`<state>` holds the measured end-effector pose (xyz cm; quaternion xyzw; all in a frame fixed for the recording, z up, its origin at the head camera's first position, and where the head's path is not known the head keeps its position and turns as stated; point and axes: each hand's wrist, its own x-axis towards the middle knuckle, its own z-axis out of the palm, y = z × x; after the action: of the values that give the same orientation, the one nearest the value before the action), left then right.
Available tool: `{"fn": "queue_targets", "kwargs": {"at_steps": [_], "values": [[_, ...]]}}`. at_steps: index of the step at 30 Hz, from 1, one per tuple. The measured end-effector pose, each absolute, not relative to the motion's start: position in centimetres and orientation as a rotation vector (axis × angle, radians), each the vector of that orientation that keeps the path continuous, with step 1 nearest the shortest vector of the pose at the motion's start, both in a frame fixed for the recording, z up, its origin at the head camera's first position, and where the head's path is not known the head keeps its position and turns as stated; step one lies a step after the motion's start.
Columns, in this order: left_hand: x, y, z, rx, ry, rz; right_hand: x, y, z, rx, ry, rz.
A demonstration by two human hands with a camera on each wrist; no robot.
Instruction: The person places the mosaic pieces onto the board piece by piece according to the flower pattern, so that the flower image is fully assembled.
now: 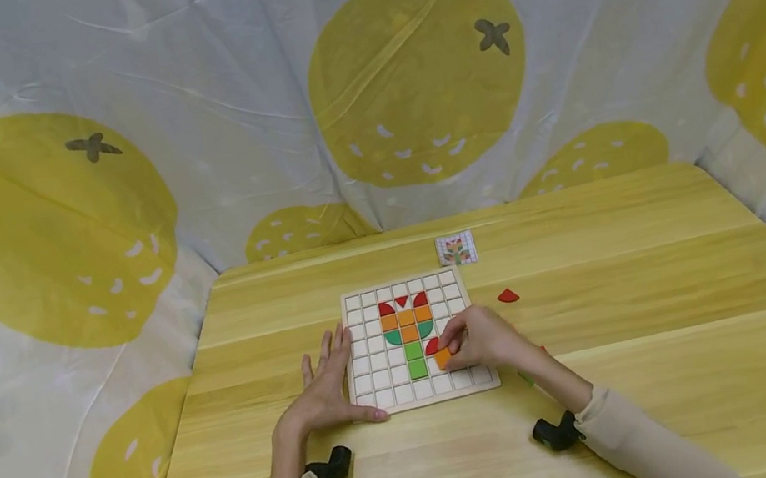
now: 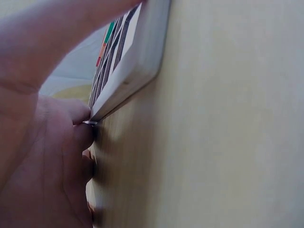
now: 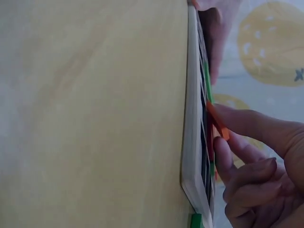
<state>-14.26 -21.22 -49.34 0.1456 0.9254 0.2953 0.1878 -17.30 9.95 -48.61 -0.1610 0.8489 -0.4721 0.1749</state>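
Observation:
A white gridded pattern board (image 1: pixel 377 362) in a pale wooden frame lies on the table. Along its left side rests my left hand (image 1: pixel 325 392), fingers spread against the edge and thumb at the bottom left corner. My right hand (image 1: pixel 479 339) pinches an orange tile (image 3: pixel 217 121) between thumb and fingers, tilted at the board's surface. Just above that tile is a red rounded tile (image 1: pixel 432 346) on the grid, partly behind the fingers. A flower figure of red, orange (image 1: pixel 406 318), teal and light green (image 1: pixel 417 369) tiles fills the middle columns.
A small pattern card (image 1: pixel 457 249) lies beyond the board's far right corner. One red tile (image 1: pixel 508 296) sits right of the board. Green (image 1: pixel 525 378) and red bits show by the right forearm. Black wrist mounts (image 1: pixel 556 433) flank the near side; a lemon-print cloth hangs behind.

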Motion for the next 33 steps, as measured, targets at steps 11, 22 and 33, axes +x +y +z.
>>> {"fn": "queue_targets", "kwargs": {"at_steps": [11, 22, 33], "values": [[-14.41, -21.34, -49.27, 0.412, 2.600, 0.807, -17.11, 10.06, -48.52, -0.476, 2.376, -1.343], [-14.32, -21.11, -49.44, 0.418, 2.601, 0.825, -16.99, 9.66, -48.79, -0.495, 2.385, -1.355], [-14.22, -21.22, -49.19, 0.422, 2.606, 0.828, -16.92, 9.49, -48.78, -0.521, 2.382, -1.359]]}}
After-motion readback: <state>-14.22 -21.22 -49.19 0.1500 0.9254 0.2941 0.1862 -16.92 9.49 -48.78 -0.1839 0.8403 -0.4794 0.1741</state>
